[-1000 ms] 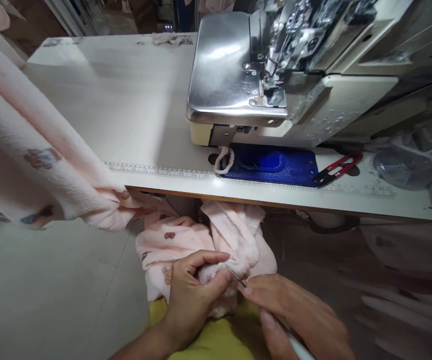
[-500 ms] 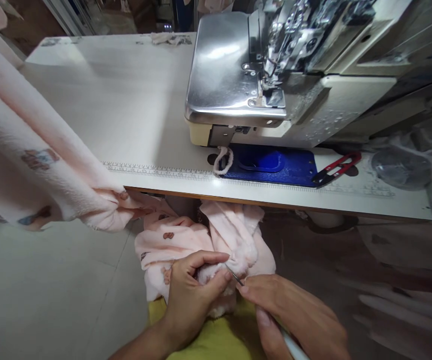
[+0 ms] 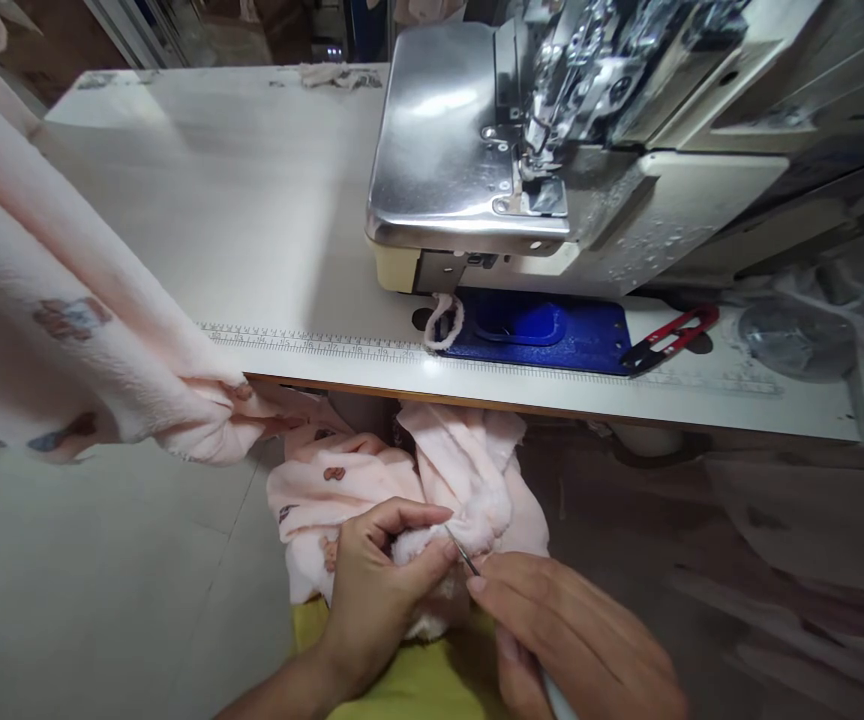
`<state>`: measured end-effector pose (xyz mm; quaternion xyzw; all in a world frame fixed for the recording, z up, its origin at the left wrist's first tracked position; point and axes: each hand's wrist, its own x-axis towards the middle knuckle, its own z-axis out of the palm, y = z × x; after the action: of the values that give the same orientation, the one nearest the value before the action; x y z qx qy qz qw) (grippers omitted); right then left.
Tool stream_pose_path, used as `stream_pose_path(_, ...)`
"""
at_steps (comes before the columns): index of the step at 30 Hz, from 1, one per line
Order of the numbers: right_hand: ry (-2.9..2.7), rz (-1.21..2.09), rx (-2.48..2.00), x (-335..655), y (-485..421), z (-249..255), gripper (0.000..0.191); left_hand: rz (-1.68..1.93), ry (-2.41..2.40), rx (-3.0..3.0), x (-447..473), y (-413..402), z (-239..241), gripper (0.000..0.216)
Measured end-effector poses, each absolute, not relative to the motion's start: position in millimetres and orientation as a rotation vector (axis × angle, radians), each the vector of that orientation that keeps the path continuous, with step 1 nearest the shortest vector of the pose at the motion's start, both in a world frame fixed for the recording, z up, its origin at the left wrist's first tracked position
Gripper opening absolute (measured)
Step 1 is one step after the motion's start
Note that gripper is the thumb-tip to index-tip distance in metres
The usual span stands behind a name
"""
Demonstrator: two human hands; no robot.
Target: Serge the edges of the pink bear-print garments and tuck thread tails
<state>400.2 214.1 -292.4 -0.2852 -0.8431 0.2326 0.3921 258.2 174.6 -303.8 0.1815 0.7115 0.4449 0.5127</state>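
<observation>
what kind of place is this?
Probably a garment sewing workshop: an industrial sewing machine on a white worktable with a ruler along its edge, and pink fleece fabric in the left hand, a thin metal pick in the right hand.

Right hand (image 3: 574,640): wrist cut off at the near edge. It closes over the shaft of the thin metal tool (image 3: 462,555), so only the tip shows and the tool type is indeterminate. Left hand (image 3: 376,590) pinches the pink fabric (image 3: 469,480), covering the spot the tip meets. The fabric runs off the left edge. Sewing machine (image 3: 462,150) cropped far and right. Ruler (image 3: 312,343) digits too small to read. Near-right area under the table blurred.
</observation>
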Motion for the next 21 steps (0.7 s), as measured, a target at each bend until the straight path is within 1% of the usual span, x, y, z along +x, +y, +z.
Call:
stream_pose_path(3, -2.106, 0.584, -0.721, 400.4, 213.0, -292.7, 0.025, 1.09, 1.666, 0.397, 258.3, 173.7, -306.8, 0.021)
stream_pose_path(6, -2.094, 0.651, -0.771, 400.2, 214.3, -289.9, 0.026, 1.11, 1.627, 0.354, 258.8, 172.6, -309.2, 0.022)
stream_pose_path(12, -2.135, 0.713, -0.709, 400.0, 221.4, -288.4, 0.027, 1.113, 1.586, 0.309, 259.0, 172.2, -311.9, 0.022)
stream_pose_path(18, -2.132, 0.767, -0.643, 399.6, 224.6, -287.7, 0.027, 1.156, 1.288, 0.143, 257.6, 171.7, -314.8, 0.033)
stream_pose_path(21, -2.106, 0.84, -0.721, 402.1, 225.8, -288.6, 0.025, 1.127, 1.248, 0.2, 256.3, 170.7, -315.1, 0.031)
